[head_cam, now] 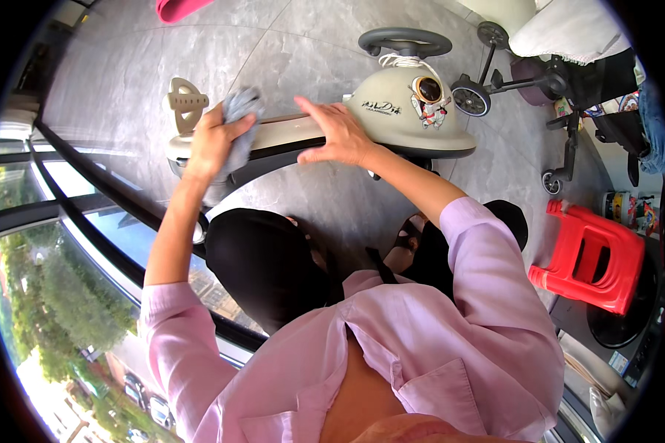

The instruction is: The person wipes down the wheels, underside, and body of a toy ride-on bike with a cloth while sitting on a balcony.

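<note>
A beige child's ride-on swing car (388,105) stands on the floor in front of me, its dark grey steering wheel (404,41) at the right end and a beige backrest (185,105) at the left. White cord is wound below the wheel. My left hand (210,138) grips a crumpled grey-blue cloth (244,124) over the rear of the seat. Fingers spread, my right hand (338,130) lies at the front of the seat, beside the car's rounded body, with nothing held in it.
A stroller frame (499,86) with black wheels stands at the upper right. A red plastic stool (604,260) lies at the right. Glass windows with a dark frame (88,221) run along the left. A pink object (180,8) rests on the grey tiled floor (305,50).
</note>
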Available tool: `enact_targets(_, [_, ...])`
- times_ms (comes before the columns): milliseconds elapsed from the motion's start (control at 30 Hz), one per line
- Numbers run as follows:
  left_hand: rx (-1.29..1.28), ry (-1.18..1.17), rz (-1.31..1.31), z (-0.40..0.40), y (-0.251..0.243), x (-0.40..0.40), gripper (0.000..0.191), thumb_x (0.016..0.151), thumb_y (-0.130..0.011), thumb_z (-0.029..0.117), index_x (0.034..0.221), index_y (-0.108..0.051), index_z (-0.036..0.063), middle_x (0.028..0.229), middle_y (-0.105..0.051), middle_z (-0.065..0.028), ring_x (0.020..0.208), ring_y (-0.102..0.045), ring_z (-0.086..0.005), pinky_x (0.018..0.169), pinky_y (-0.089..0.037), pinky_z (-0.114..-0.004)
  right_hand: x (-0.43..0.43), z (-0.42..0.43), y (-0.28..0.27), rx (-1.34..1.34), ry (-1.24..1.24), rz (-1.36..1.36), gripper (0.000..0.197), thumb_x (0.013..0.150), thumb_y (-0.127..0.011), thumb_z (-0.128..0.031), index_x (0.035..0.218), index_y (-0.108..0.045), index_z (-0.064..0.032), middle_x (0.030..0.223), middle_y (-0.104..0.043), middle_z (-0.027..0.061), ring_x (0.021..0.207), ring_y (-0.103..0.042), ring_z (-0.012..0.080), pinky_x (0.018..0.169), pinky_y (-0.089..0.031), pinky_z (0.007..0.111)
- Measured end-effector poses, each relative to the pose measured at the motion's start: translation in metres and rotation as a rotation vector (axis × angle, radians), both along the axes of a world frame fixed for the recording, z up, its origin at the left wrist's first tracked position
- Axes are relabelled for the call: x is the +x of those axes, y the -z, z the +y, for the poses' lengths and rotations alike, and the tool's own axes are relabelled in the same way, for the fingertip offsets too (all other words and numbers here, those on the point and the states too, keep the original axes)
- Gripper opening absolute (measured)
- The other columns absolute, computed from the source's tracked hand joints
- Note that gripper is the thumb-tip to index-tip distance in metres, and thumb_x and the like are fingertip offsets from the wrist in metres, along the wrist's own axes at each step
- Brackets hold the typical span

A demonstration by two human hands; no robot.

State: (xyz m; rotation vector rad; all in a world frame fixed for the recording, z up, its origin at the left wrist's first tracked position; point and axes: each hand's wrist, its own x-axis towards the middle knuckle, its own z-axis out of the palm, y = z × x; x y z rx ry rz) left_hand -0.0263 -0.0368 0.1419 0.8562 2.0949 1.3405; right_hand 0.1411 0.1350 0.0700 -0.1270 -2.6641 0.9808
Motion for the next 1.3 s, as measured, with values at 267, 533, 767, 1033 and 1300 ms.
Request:
enact_targets(267, [-0.082,0.474,-0.28,0.062,-0.003,0.049,0.1,0.076,-0.046,0.073,0.14,-0.023,0.0001,0.135,-0.038,-0.0247,0.13,-0.03,-0.0377,0.108,-0.023,-0.039,-0.001,0.003,-0.002,-0.714,0.027,0.018,0.063,0.069,-0.068,-0.048,0.109,-0.057,0.0,0.1,-0.061,0.0108,0.099,-0.055,0.0231,0.091,-0.037,0.038])
enact_targets(533, [-0.807,0.644,0.905,0.03,0.01,0.035,0.113,0.049,-0.072,0.066,0.137,-0.032,0.007,0.101,-0.058,-0.0155,0.097,-0.057,-0.0315,0.085,-0.043,-0.042,0.012,0.067,-0.052,-0.817,0.505,0.314,0.022,0.063,-0.06,-0.009,0.083,-0.066,-0.0005,0.075,-0.064,0.003,0.069,-0.059,0.0123,0.064,-0.046,0.027])
enact_targets(767, [-0.841,0.627,0.996,0.038,0.012,0.046,0.101,0.053,-0.079,0.052,0.133,-0.036,0.0078,0.097,-0.058,-0.013,0.094,-0.058,-0.0293,0.081,-0.045,-0.039,0.048,0.167,-0.03,-0.08,0.416,-0.285,0.053,0.069,-0.062,-0.026,0.115,-0.056,-0.0013,0.111,-0.059,0.0161,0.104,-0.055,0.0248,0.092,-0.04,0.033])
enact_targets(1033, [-0.846,0.575,0.947,0.034,0.016,0.043,0.085,0.055,-0.079,0.047,0.123,-0.043,0.009,0.096,-0.059,-0.013,0.094,-0.059,-0.0304,0.082,-0.044,-0.04,0.011,0.042,0.004,0.285,0.132,-0.223,0.055,0.075,-0.06,-0.043,0.113,-0.057,-0.004,0.118,-0.054,0.0178,0.117,-0.045,0.029,0.103,-0.029,0.041])
enact_targets(1300, [-0.852,0.581,0.912,0.034,0.013,0.041,0.083,0.055,-0.078,0.048,0.121,-0.044,0.0105,0.096,-0.059,-0.0125,0.094,-0.059,-0.0302,0.081,-0.044,-0.041,0.08,0.078,-0.026,0.472,0.169,-0.283,0.054,0.078,-0.063,-0.027,0.123,-0.046,-0.0036,0.131,-0.045,0.0129,0.128,-0.036,0.0267,0.107,-0.026,0.041])
